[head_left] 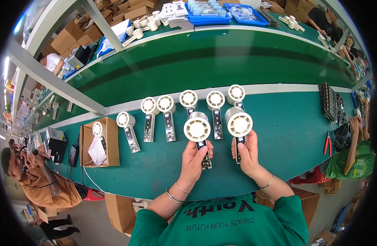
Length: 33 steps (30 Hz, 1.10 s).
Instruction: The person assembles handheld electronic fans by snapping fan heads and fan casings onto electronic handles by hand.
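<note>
My left hand (193,163) is closed round the handle of a white handheld fan (197,128), whose round slotted head points up. My right hand (247,155) grips a second handheld fan (240,124) the same way, close beside the first. Dark circuit boards show in both open handles, with my thumbs lying over them. Beyond my hands several similar fans lie in a row on the green table, among them one at the left (125,119), one in the middle (188,99) and one at the right (236,94). The two held fans partly cover those behind.
An open cardboard box (111,141) at the left holds another fan and a white paper. Red-handled pliers (327,143) and a stack of dark circuit boards (328,102) lie at the right. Co-workers sit at both sides. A green partition (221,57) stands behind the table.
</note>
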{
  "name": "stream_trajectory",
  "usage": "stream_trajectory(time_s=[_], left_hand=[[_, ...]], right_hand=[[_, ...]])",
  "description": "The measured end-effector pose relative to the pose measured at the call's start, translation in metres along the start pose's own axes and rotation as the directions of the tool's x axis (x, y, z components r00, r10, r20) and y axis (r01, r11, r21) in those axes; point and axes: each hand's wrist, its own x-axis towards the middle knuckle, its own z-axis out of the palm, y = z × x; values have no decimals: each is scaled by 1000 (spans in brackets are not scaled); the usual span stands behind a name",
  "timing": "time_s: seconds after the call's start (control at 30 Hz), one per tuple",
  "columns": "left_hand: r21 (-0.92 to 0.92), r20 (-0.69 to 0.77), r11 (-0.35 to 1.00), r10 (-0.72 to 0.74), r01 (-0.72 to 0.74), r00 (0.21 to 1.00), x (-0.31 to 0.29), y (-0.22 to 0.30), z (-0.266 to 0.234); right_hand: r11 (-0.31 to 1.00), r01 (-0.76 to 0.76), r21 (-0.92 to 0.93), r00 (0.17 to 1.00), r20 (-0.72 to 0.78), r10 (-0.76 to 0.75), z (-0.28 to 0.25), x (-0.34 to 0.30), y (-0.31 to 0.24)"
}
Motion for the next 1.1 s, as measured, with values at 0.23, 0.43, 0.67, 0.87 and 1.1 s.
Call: stream_trajectory(time_s=[0.23,0.43,0.67,0.87,1.1], left_hand=[[38,-19,999,-4,5,1000,1,-3,-3],[28,-36,1000,-14,15,999,0,-2,-3],[16,-38,1000,-7,7,999,0,-1,-2],[23,-37,1000,-4,5,999,0,-1,-1],[10,-32,1000,-3,3,999,0,-1,-1]], right_hand=[[999,13,38,1000,7,-14,0,2,2],[999,16,45,1000,4,-16,-1,2,3],[999,-4,53,1000,1,4,-1,2,3],[996,-13,91,1000,28,11,-4,0,4],[998,-16,60,999,29,15,-3,0,1]])
